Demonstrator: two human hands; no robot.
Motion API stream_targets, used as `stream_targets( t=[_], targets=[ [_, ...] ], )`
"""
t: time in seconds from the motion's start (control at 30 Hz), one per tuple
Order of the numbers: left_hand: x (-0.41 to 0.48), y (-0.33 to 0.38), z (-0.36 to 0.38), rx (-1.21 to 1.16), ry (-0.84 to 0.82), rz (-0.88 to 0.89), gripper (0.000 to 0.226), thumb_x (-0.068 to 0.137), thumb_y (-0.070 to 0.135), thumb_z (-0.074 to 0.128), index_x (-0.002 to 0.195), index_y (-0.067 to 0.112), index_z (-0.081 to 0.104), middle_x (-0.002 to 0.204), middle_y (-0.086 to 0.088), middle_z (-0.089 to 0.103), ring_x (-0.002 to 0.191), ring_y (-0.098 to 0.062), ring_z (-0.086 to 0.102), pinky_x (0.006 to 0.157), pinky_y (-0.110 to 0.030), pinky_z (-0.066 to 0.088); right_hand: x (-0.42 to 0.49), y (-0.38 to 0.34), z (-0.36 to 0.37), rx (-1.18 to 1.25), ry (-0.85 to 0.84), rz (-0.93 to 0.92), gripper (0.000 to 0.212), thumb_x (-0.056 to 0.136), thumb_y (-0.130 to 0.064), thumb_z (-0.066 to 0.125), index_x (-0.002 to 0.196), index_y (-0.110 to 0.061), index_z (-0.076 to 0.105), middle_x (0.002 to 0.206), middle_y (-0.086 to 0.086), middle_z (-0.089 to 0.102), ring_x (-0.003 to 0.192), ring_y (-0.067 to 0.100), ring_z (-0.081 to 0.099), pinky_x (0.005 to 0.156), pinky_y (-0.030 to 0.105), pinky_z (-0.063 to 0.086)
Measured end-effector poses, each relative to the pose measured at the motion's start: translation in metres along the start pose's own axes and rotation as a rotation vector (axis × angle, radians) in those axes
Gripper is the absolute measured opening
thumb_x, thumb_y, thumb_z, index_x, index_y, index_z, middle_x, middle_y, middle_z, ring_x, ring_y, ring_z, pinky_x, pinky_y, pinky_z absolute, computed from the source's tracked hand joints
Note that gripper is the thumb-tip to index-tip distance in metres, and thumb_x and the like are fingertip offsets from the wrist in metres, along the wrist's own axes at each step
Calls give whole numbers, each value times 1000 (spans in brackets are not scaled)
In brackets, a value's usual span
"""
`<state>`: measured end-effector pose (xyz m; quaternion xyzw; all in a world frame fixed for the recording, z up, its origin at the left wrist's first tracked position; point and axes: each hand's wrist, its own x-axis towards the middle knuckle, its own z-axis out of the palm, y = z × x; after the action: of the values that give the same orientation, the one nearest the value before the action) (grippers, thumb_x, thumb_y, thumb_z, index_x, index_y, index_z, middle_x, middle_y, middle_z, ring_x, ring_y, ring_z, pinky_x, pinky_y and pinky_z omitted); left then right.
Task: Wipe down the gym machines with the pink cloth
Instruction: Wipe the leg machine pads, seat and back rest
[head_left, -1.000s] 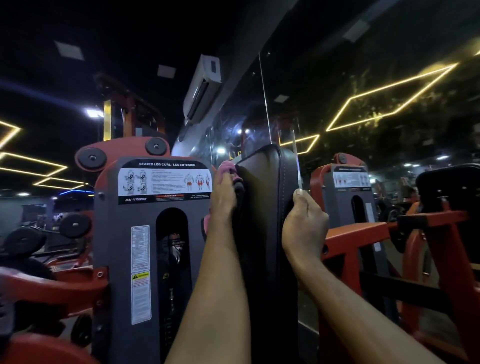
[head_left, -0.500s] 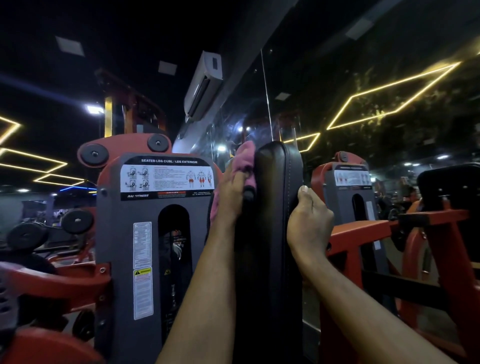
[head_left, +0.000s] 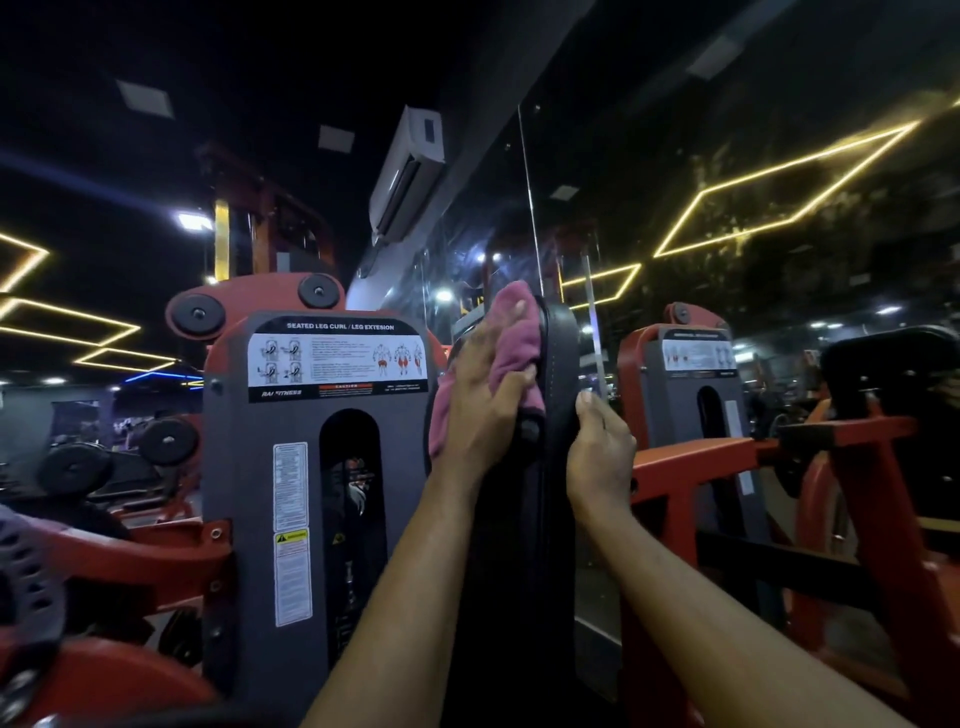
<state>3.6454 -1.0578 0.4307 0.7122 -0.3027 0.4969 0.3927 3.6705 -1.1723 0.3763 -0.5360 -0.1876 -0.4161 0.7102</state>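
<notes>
Here the soft, crumpled pink cloth (head_left: 511, 338) is bunched against the upper left edge of one upright black pad (head_left: 561, 358), smooth vinyl with a stitched seam and a rounded top. The left hand (head_left: 483, 405) grips the cloth, fingers curled into its folds. The right hand (head_left: 600, 452) clasps the pad's right edge, thumb straight up. Two grey slotted weight-stack covers (head_left: 306, 467) stand on red frames.

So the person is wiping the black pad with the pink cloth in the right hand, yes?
No: the head view shows the pink cloth in the left hand, wiping the black pad; the right hand only holds the pad's edge.
</notes>
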Motion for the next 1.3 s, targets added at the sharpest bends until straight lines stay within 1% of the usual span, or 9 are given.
stream_targets(
  t=[0.1, 0.2, 0.43, 0.57, 0.7, 0.83, 0.97, 1.13, 1.3],
  targets=[
    [-3, 22, 10, 391, -108, 249, 63, 86, 43, 54, 148, 47, 44, 168, 14, 15, 154, -20, 13, 122, -61, 16, 10, 7, -25, 89, -202, 193, 25, 102, -20, 52, 95, -14, 75, 82, 6, 74, 77, 21, 69, 67, 33, 55],
    [-23, 35, 29, 732, -83, 230, 66, 83, 50, 46, 148, 41, 45, 169, 9, 11, 156, -24, 4, 120, -63, 19, 12, 2, -48, 120, -367, 238, 32, 104, -10, 42, 87, -10, 69, 69, 0, 67, 57, 11, 64, 47, 22, 50],
    [1, 48, 26, 793, -152, 169, 63, 82, 42, 50, 144, 36, 53, 169, 8, 14, 154, -28, 11, 120, -59, 27, 7, 6, -57, 275, -389, 347, 36, 102, -10, 41, 80, -13, 69, 61, -1, 67, 51, 14, 62, 46, 29, 52],
    [-40, 43, 34, 798, -58, 159, 63, 85, 39, 55, 148, 35, 49, 169, 8, 11, 155, -28, 5, 125, -52, 16, 0, 10, -59, 354, -357, 329, 40, 103, -12, 41, 75, -14, 70, 59, 0, 66, 49, 13, 60, 40, 24, 48],
    [-93, 30, 38, 859, -46, 185, 66, 84, 38, 57, 149, 33, 49, 170, 7, 11, 156, -26, 0, 126, -43, 6, -10, 22, -67, 386, -348, 342, 52, 103, -9, 42, 62, -14, 75, 64, -1, 71, 54, 11, 66, 48, 23, 53],
    [-73, 36, 34, 852, -80, 139, 68, 81, 38, 55, 149, 36, 48, 170, 9, 8, 156, -26, 4, 126, -45, 14, -1, 47, -72, -130, -306, -31, 25, 93, -9, 55, 99, -20, 76, 96, -3, 75, 90, 14, 68, 78, 26, 55],
    [-62, 41, 36, 838, -73, 138, 67, 81, 36, 57, 147, 36, 49, 170, 9, 5, 156, -26, 5, 125, -47, 21, 29, 75, -71, -670, -421, -272, 49, 92, -33, 49, 135, -13, 61, 137, 10, 61, 126, 30, 55, 104, 43, 46],
    [-133, 31, 55, 942, 10, 97, 68, 87, 34, 65, 151, 33, 45, 170, 3, 13, 156, -29, 6, 122, -52, 24, 35, 100, -77, -919, -556, -231, 53, 103, -49, 31, 137, -19, 59, 143, 10, 56, 137, 30, 45, 108, 45, 38],
    [-153, 24, 51, 936, -8, 34, 75, 85, 33, 69, 153, 41, 39, 170, 7, 6, 157, -28, 6, 124, -48, 24, 30, 101, -78, -900, -506, -258, 36, 107, -38, 40, 131, -20, 61, 133, 9, 59, 130, 29, 48, 103, 45, 38]
  ],
)
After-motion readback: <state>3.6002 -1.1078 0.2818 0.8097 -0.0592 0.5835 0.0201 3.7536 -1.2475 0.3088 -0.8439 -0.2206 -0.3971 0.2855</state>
